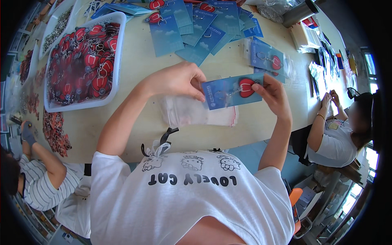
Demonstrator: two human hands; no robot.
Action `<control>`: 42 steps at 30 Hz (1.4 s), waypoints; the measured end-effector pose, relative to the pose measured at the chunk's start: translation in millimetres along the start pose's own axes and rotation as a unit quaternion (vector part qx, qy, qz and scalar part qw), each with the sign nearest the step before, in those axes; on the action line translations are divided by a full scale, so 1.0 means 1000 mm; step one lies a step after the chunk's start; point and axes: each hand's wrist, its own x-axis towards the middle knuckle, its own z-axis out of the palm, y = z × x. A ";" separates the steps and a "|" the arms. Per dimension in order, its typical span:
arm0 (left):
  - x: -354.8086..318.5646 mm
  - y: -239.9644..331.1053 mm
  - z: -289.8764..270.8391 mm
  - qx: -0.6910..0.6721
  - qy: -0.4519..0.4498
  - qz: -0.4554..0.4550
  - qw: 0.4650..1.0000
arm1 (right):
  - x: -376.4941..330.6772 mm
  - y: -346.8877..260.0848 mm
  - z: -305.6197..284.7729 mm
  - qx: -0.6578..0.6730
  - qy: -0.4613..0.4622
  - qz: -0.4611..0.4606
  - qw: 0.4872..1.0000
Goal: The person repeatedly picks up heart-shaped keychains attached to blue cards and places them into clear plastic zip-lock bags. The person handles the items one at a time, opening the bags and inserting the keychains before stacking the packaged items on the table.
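My right hand (272, 97) pinches the right end of a blue backing card (218, 100). A red heart-shaped keychain (246, 88) with a silver chain lies across the card, close to my right thumb. At the card's left end, my left hand (183, 81) curls round, with thumb and fingertips at its two corners. Clear film seems to show along the card's upper edge, but I cannot tell whether a bag covers it. Beneath both hands lies a stack of clear plastic bags (192, 113) with a red-edged strip, flat on the table.
A white bin (119, 61) holds many red keychains (90, 61) at left. Blue cards (167, 38) spread over the table's far side; a bagged card (265, 55) lies at right. Loose reddish pieces (56, 130) lie left. Co-workers sit at left (45, 179) and right (335, 134).
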 end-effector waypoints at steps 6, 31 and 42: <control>0.008 0.005 -0.001 -0.065 -0.058 -0.038 0.996 | 0.007 -0.013 -0.014 -0.026 -0.065 0.028 0.997; 0.036 0.013 0.024 -0.019 0.050 0.070 0.996 | -0.004 -0.004 0.052 -0.029 0.014 -0.004 0.999; 0.051 0.027 0.024 0.107 0.168 0.119 0.973 | -0.008 0.004 0.049 -0.119 0.065 -0.014 0.991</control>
